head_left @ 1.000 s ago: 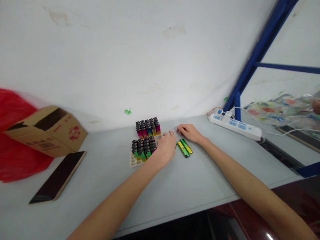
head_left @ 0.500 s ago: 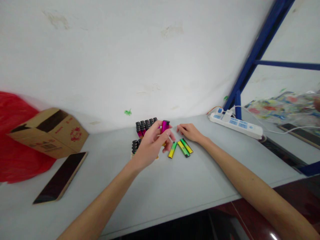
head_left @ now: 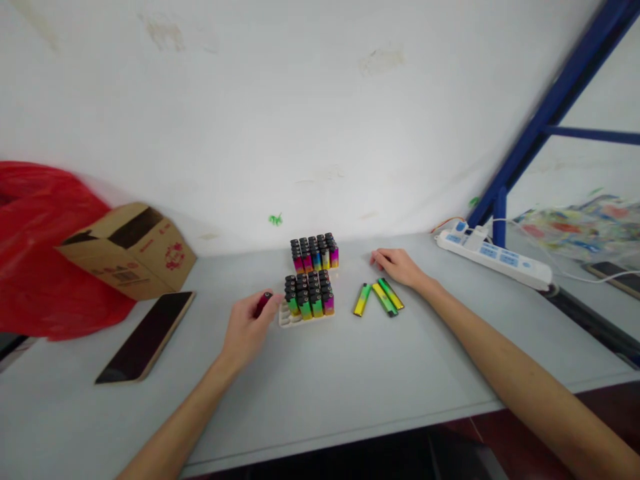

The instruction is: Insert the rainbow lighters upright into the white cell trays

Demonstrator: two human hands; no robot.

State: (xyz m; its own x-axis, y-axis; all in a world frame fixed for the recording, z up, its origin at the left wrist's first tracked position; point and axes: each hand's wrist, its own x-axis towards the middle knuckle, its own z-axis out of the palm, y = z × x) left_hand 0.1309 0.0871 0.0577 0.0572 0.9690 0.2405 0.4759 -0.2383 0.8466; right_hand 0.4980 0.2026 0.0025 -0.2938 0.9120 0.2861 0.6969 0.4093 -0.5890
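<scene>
The left hand (head_left: 246,328) grips 1 lighter (head_left: 262,305) beside the front tray (head_left: 306,321), mostly filled with left slots (head_left: 285,316) bare, while 3 lighters (head_left: 362,300) lie loose on the desk (head_left: 320,380) near the relaxed, seemingly empty right hand (head_left: 399,265).

The loose lighters (head_left: 384,299) look glossy, the box (head_left: 150,259) matt cardboard, the bag (head_left: 45,273) shiny plastic.

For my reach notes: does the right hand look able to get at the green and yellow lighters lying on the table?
Probably yes: the right hand rests just beyond the loose lighters with nothing visible between, and the left hand is off beside the tray.
</scene>
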